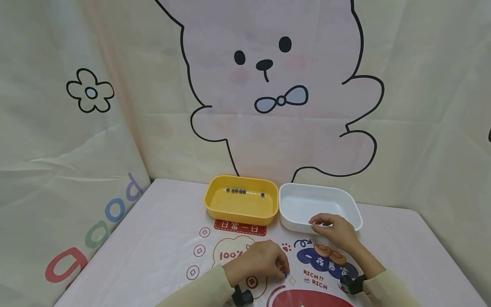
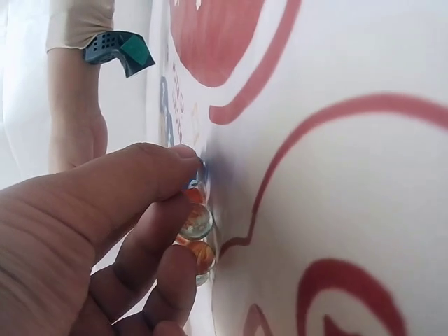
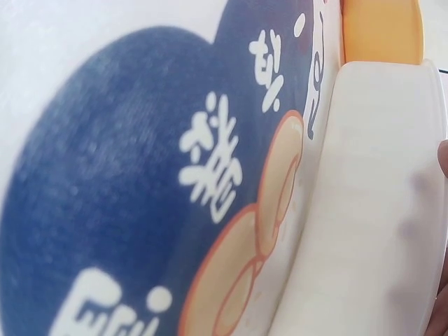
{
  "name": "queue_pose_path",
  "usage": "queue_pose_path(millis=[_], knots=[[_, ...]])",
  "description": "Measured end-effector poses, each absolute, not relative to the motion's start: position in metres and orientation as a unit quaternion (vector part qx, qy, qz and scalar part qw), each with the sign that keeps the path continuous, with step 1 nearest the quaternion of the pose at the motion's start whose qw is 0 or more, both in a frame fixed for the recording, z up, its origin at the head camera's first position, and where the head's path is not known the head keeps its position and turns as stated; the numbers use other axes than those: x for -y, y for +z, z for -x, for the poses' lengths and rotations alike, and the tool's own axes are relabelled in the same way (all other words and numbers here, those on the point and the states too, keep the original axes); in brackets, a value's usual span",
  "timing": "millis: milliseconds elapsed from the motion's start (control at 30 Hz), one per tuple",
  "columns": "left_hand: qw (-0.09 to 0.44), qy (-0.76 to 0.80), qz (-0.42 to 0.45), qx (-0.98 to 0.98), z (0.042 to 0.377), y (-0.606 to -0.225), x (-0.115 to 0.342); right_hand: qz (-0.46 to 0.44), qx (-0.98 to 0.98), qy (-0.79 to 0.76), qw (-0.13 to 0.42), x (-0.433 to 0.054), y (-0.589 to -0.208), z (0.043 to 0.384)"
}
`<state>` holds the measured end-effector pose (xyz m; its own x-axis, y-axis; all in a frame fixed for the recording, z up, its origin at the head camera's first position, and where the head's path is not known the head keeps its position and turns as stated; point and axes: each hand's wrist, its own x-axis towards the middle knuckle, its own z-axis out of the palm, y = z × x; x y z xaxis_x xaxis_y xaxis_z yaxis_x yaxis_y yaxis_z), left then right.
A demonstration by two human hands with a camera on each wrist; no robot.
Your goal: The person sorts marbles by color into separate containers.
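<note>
My left hand (image 1: 262,261) is low over the tabletop, thumb and forefinger pinching a blue marble (image 2: 201,170) at the printed cloth. Under its curled lower fingers, in the left wrist view, are a clear marble (image 2: 197,222) and an orange-streaked marble (image 2: 201,257). My right hand (image 1: 337,230) hovers at the front rim of a white tray (image 1: 295,221), fingers loosely bent over it with nothing visible between them. In the right wrist view only bits of its fingers (image 3: 444,157) show past the tray's wall.
Left of the white tray, side by side with it, stands a yellow tray (image 1: 241,213) with several small dark blue marbles (image 1: 240,192) along its far side. Both trays are close to the back curtain (image 1: 414,162). The tablecloth (image 1: 161,238) carries printed drawings and lettering.
</note>
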<state>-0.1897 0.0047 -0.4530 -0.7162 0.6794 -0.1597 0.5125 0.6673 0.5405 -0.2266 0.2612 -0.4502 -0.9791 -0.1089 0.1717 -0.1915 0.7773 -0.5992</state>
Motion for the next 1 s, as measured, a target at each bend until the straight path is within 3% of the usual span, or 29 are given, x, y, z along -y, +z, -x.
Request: queue_pose_path(millis=[267,733,1000], knots=[[0.176,0.235,-0.335,-0.895,0.192,-0.454,-0.004,-0.080,0.940,0.324,0.065,-0.261,-0.451,0.226],[0.230,0.373,-0.296,-0.849,0.199,-0.444,0.008,-0.081,0.941,0.323,0.067,-0.261,-0.450,0.227],[0.223,0.421,-0.293,-0.829,0.206,-0.441,0.016,-0.081,0.941,0.322,0.065,-0.261,-0.450,0.227]])
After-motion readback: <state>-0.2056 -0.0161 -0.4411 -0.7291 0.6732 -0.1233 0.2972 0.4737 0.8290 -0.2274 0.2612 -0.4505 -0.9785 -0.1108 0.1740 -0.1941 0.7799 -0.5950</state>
